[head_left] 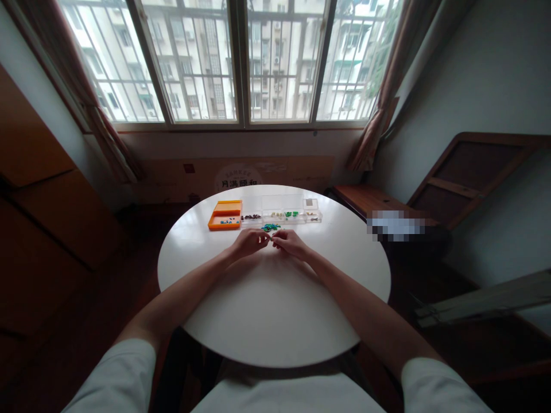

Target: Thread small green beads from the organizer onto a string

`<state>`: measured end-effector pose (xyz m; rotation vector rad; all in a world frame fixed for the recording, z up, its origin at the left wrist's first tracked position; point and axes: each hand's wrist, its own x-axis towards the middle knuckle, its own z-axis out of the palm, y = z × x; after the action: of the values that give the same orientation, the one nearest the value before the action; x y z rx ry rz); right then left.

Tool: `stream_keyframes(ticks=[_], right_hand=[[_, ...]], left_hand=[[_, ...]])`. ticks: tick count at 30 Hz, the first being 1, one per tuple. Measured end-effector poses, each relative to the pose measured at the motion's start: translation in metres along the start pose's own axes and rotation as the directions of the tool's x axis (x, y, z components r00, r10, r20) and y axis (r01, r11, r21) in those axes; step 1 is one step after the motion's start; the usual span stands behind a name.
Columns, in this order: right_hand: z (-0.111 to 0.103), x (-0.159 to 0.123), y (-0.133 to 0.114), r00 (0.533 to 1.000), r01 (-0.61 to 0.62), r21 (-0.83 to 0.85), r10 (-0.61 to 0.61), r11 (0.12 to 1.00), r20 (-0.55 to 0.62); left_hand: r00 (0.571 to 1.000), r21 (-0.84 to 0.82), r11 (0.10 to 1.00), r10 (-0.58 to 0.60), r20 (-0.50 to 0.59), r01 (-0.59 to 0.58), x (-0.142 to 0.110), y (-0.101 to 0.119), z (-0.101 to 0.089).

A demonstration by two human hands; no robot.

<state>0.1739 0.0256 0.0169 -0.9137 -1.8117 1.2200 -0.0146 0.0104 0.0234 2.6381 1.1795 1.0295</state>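
My left hand (249, 242) and my right hand (291, 244) meet above the middle of the white table, fingertips almost touching. Both are closed in a pinch. Something tiny seems to lie between the fingertips, too small to name. Just beyond them is a loose pile of small green and blue pieces (271, 227). Behind the pile stands a clear plastic compartment box (262, 222) holding dark brown pieces (252, 217), whitish ones (276, 214) and green ones (291, 214). To its left an open orange case (209, 222) contains a few blue and dark pieces.
The round white table (267, 321) has a curved edge, its near side close to my body. A wooden bench (365, 198) with a blurred-out pale item stands to the right. A printed cardboard panel (172, 178) is under the barred window. Wooden cabinets (38, 229) rise at left.
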Motion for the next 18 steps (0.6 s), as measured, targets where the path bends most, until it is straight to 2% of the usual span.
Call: stream_keyframes(ticks=[18], right_hand=[[0.0,-0.0006,-0.002,1.0,-0.002,-0.009,0.003,1.0,0.016]], left_hand=[[1.0,-0.028,1.0,0.013,-0.016,-0.013,-0.0002,0.0025,-0.001]])
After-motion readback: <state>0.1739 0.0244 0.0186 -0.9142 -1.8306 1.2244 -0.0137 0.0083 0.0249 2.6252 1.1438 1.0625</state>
